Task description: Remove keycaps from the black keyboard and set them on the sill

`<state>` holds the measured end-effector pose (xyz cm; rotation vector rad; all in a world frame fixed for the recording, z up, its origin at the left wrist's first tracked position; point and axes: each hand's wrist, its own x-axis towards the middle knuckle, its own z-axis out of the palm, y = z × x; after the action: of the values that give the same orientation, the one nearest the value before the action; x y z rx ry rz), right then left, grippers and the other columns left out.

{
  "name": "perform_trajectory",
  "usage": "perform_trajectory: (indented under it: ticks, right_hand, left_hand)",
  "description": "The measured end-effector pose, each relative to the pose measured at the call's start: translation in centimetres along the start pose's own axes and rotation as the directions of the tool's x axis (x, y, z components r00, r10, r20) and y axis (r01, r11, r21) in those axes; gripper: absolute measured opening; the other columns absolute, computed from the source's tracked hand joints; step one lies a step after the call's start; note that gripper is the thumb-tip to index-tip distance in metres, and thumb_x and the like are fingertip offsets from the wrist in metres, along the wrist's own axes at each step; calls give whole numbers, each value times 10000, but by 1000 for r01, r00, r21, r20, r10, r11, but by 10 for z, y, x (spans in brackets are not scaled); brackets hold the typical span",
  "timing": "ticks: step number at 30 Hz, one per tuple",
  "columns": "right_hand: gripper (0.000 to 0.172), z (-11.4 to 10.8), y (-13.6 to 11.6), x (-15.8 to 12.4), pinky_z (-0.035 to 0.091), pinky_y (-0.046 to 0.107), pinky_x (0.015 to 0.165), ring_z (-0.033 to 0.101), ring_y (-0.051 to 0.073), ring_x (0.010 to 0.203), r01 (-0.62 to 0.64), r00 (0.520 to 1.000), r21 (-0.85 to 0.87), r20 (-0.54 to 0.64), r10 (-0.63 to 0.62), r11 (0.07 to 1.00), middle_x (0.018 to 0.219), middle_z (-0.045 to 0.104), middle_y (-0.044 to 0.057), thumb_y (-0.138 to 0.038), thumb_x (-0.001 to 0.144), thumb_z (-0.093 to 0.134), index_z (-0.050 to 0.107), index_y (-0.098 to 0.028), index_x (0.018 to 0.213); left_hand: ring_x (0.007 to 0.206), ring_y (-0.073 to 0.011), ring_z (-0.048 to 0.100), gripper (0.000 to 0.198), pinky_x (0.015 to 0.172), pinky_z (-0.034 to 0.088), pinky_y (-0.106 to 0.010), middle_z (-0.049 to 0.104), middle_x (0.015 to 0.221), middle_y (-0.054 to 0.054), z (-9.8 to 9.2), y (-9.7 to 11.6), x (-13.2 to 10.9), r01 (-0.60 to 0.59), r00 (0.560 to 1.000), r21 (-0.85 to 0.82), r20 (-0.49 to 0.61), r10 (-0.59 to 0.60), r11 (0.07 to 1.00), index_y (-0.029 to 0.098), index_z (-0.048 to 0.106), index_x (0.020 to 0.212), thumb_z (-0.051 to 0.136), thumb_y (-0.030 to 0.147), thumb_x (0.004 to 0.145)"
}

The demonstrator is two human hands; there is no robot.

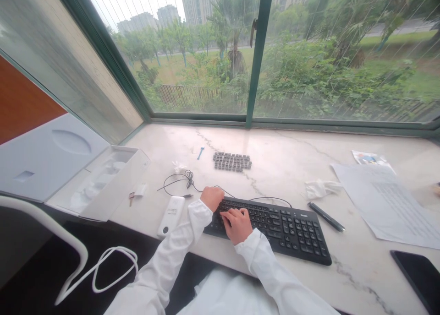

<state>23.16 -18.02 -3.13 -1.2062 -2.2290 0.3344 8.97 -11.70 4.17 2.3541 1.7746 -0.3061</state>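
Touching a black keyboard with both hands

The black keyboard [275, 225] lies on the table [292, 136], close to the front edge. The left hand [212, 198] sits curled at its far left corner, and I cannot tell if the fingers grip it. The right hand [237, 224] rests on the left keys with its fingers [227, 218] spread, holding nothing. A pile of loose dark keycaps [232, 161] lies farther back. A black pen [326, 216] lies just right of the keyboard.
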Motion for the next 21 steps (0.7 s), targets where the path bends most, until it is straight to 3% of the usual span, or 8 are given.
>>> perform_trajectory:
  ticks: [7,16,21]
  right_hand:
    - [203,-3,1,3,229,316,779,533,116,718,12,1000,-14,12,-12,1000,768,642,1,-196,891,478,665,-256,940]
    - [187,-1,8,24,215,324,778,514,125,734,-21,1000,-95,-9,20,995,769,632,3,-196,881,496,672,-250,916]
    - [226,-1,8,30,221,337,774,517,148,778,-9,1000,-142,25,13,990,829,631,21,-197,882,490,640,-261,1037]
  left_hand:
    - [800,-192,631,186,720,431,-313,654,871,-83,-1,0,-4,-29,999,-33,-26,28,999,163,663,783,488,166,845]
    - [763,-138,615,251,628,411,-236,651,876,-25,22,-3,-22,123,979,-129,-144,-142,984,251,683,879,435,284,901]
    - [791,-141,625,274,616,403,-228,674,940,-9,36,-7,-32,171,957,-199,-199,-210,965,306,687,949,421,365,913]
